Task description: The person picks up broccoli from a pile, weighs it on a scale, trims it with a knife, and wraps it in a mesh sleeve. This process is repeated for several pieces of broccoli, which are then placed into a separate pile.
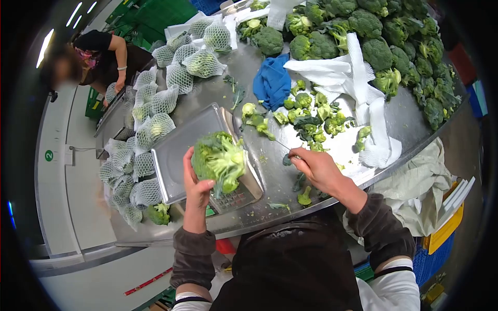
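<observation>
A broccoli head (pixel 220 160) rests in my left hand (pixel 197 181), its pale cut stem side turned to the right, over the metal scale (pixel 179 145). My right hand (pixel 321 171) is closed round a thin knife (pixel 283 145), whose blade points up and left towards small broccoli pieces (pixel 257 120) on the metal table. The knife and the held broccoli are apart. Beyond my right hand, trimmed florets (pixel 316 116) lie on white paper (pixel 340 147). A blue cloth (pixel 273 80) is crumpled beside them.
Broccoli heads in white net sleeves (pixel 166 101) line the left of the metal table (pixel 236 212). Unwrapped broccoli (pixel 373 52) is piled at the back right. White netting (pixel 358 78) lies near it. A co-worker (pixel 104 57) leans over at the far left.
</observation>
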`<act>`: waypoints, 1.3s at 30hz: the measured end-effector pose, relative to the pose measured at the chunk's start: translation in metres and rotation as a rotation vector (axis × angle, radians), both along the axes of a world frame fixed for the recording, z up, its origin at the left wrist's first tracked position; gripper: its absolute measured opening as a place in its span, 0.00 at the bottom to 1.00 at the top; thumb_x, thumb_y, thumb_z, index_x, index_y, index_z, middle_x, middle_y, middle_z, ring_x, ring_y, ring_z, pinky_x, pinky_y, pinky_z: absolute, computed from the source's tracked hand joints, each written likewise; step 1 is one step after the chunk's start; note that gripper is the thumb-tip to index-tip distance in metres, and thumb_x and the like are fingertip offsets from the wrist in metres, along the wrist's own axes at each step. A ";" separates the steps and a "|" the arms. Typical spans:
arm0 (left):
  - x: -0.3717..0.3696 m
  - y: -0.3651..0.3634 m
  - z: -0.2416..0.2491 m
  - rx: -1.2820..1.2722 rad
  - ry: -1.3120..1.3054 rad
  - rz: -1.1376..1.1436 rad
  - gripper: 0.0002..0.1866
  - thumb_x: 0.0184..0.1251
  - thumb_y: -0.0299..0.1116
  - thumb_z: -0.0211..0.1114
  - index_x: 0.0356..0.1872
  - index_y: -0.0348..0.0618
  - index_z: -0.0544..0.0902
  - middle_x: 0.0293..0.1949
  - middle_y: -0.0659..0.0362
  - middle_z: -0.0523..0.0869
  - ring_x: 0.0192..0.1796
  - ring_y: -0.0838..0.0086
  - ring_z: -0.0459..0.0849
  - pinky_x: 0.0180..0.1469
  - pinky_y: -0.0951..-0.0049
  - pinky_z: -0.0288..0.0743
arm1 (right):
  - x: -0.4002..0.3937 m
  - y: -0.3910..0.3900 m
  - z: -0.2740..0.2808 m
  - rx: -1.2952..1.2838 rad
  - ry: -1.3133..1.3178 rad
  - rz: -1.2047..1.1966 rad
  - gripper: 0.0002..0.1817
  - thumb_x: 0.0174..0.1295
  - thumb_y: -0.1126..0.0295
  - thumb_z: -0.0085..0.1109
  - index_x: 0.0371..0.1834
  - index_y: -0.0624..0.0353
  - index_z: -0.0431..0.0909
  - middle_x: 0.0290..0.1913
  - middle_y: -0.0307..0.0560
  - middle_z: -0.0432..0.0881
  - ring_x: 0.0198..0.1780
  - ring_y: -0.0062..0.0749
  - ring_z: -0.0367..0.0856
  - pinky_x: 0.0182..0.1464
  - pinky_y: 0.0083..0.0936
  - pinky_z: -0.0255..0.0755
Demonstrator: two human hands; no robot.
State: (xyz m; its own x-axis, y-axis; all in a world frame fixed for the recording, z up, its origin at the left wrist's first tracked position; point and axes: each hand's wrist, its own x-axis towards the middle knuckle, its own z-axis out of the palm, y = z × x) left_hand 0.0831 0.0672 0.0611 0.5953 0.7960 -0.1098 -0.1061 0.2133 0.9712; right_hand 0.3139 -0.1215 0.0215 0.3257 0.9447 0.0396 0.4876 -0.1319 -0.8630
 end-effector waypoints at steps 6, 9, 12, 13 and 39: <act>-0.010 -0.005 0.002 -0.125 -0.087 -0.025 0.50 0.32 0.29 0.69 0.66 0.39 0.57 0.57 0.51 0.71 0.59 0.61 0.73 0.63 0.63 0.67 | -0.001 -0.007 0.025 0.177 -0.159 0.101 0.13 0.63 0.57 0.52 0.40 0.53 0.74 0.28 0.45 0.78 0.29 0.43 0.78 0.28 0.33 0.70; -0.006 -0.007 0.011 -0.229 0.018 -0.118 0.47 0.34 0.31 0.67 0.65 0.37 0.59 0.56 0.51 0.72 0.57 0.62 0.75 0.62 0.65 0.68 | 0.006 -0.005 0.028 0.151 -0.357 0.197 0.15 0.61 0.51 0.52 0.33 0.52 0.72 0.23 0.42 0.74 0.26 0.39 0.77 0.24 0.32 0.68; -0.008 -0.011 0.007 -0.321 0.088 -0.172 0.44 0.37 0.34 0.65 0.63 0.35 0.62 0.54 0.51 0.75 0.56 0.65 0.76 0.59 0.67 0.70 | 0.009 0.000 0.019 0.210 -0.484 0.225 0.19 0.60 0.48 0.51 0.27 0.52 0.70 0.20 0.40 0.71 0.24 0.37 0.77 0.22 0.33 0.67; -0.006 -0.014 0.010 -0.356 0.095 -0.230 0.41 0.39 0.35 0.63 0.62 0.34 0.64 0.54 0.51 0.75 0.56 0.66 0.77 0.58 0.69 0.71 | 0.009 0.002 0.015 0.237 -0.520 0.232 0.20 0.60 0.47 0.51 0.25 0.52 0.69 0.19 0.40 0.70 0.23 0.37 0.77 0.21 0.33 0.66; 0.027 -0.024 0.017 0.327 0.299 -0.069 0.43 0.33 0.35 0.72 0.59 0.40 0.65 0.51 0.54 0.73 0.53 0.68 0.74 0.57 0.69 0.67 | 0.016 -0.013 0.028 -0.137 0.027 0.268 0.26 0.66 0.46 0.41 0.34 0.57 0.80 0.24 0.57 0.78 0.31 0.55 0.77 0.34 0.42 0.70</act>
State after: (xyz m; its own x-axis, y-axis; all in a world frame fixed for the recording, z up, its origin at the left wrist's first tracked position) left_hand 0.1096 0.0432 0.0779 0.6284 0.7772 -0.0343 0.1935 -0.1135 0.9745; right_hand 0.3296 -0.1349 0.0497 0.0632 0.9931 -0.0992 0.4976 -0.1175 -0.8594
